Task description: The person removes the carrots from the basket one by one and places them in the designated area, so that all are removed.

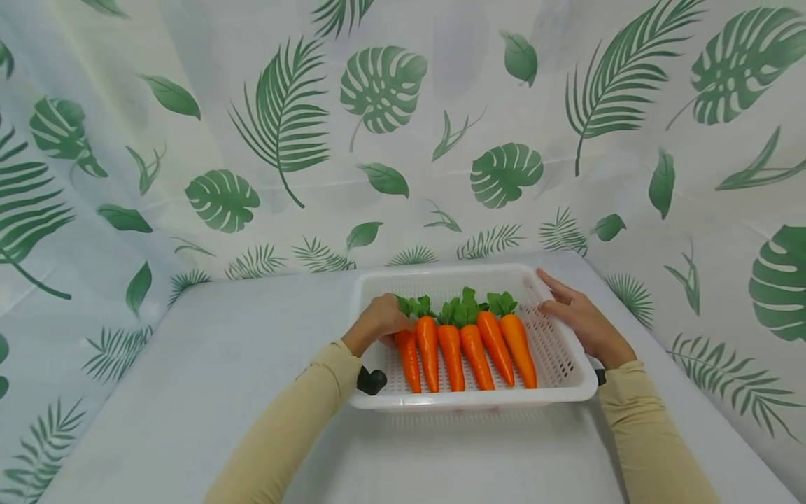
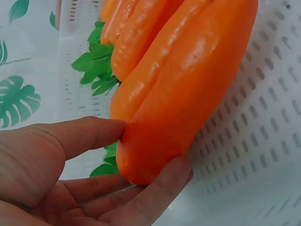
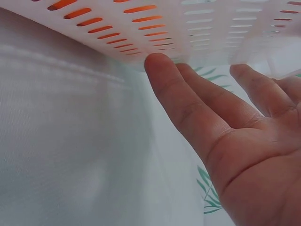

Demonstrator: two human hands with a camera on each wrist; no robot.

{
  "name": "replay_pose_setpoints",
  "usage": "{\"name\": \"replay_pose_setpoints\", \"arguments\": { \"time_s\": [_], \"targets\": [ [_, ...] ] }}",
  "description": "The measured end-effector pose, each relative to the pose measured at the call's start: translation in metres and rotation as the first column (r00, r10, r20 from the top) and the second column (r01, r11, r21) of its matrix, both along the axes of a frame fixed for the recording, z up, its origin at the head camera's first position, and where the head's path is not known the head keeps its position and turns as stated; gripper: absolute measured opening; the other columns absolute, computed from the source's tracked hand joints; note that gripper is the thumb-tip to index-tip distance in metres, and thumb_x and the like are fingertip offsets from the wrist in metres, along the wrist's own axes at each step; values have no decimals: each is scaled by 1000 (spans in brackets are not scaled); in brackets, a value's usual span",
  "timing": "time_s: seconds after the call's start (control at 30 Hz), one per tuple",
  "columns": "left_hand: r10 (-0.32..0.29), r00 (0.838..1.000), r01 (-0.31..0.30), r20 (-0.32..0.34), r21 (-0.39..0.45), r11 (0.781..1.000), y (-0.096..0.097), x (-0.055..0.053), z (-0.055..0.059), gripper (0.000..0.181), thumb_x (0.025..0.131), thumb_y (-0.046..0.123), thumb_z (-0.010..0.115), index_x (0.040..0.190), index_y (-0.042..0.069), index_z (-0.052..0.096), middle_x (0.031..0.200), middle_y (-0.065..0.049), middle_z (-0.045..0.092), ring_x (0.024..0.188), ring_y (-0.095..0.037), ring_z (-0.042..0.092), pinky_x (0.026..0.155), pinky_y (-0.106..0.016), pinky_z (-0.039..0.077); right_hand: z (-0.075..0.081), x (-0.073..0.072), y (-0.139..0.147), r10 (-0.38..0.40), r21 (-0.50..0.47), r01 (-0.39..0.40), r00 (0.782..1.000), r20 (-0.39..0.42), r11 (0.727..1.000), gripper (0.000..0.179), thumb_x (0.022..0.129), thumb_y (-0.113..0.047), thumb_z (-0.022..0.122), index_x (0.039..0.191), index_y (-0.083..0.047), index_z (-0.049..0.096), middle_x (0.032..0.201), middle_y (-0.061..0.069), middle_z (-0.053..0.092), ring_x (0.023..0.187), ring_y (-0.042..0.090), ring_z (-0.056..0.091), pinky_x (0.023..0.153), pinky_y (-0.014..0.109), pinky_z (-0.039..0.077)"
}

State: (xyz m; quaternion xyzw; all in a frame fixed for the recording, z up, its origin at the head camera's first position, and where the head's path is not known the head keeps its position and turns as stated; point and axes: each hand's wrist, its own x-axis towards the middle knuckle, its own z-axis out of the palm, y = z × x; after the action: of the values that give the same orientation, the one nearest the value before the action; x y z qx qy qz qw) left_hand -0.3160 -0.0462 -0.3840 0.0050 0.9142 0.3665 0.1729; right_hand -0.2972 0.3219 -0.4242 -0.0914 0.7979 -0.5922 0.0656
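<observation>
A white perforated plastic basket holds several orange carrots with leafy green tops, lined up side by side. At the basket's left end my left hand pinches the leftmost carrot near its leafy end. In the left wrist view, thumb and fingers stand on either side of that carrot's thick end. My right hand grips the basket's right side, one digit over the rim and others along the outside. From the right wrist, the fingertips are seen right at the basket's slotted outer surface.
Beneath the basket is a white table. Behind and beside it hangs a white curtain with green leaf prints. The basket's far rim lies close to that curtain. Black wrist gear at the left wrist overlaps the basket's left edge.
</observation>
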Motion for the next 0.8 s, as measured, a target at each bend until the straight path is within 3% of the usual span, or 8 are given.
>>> {"name": "replay_pose_setpoints", "arguments": {
  "time_s": [0.27, 0.5, 0.67, 0.8],
  "targets": [
    [-28, 1000, 29, -8, 70, 997, -10, 3, 18, 15, 93, 5, 76, 92, -5, 65, 86, -15, 67, 75, -31, 75, 78, -48, 65, 0, 5, -1, -7, 10, 7, 1000, 8, 1000, 81, 108, -19, 56, 173, -24, 7, 171, 31, 22, 128, 52, 57, 83, 53, 64],
    [-75, 996, 79, -40, 120, 990, -19, 3, 25, 19, 96, 8, 74, 82, -2, 67, 87, -13, 69, 74, -29, 76, 79, -46, 65, -1, 9, 1, -7, 8, 7, 1000, 19, 1000, 81, 108, -20, 55, 173, -24, 7, 170, 32, 23, 122, 46, 62, 81, 54, 64],
    [-94, 995, 98, -33, 193, 976, -27, 3, 30, 19, 99, 11, 73, 85, -3, 72, 87, -13, 69, 74, -27, 74, 78, -44, 66, -1, 10, 1, -8, 7, 7, 1000, 25, 1000, 81, 108, -21, 56, 174, -26, 7, 169, 32, 25, 119, 44, 65, 80, 55, 64],
    [-98, 995, 101, -23, 278, 955, -33, 1, 36, 18, 102, 12, 71, 101, -6, 74, 93, -13, 71, 80, -26, 72, 78, -42, 66, -1, 10, 2, -3, 0, 3, 1000, 21, 1000, 81, 108, -22, 56, 174, -25, 8, 169, 32, 26, 119, 45, 66, 79, 56, 64]
  ]
}}
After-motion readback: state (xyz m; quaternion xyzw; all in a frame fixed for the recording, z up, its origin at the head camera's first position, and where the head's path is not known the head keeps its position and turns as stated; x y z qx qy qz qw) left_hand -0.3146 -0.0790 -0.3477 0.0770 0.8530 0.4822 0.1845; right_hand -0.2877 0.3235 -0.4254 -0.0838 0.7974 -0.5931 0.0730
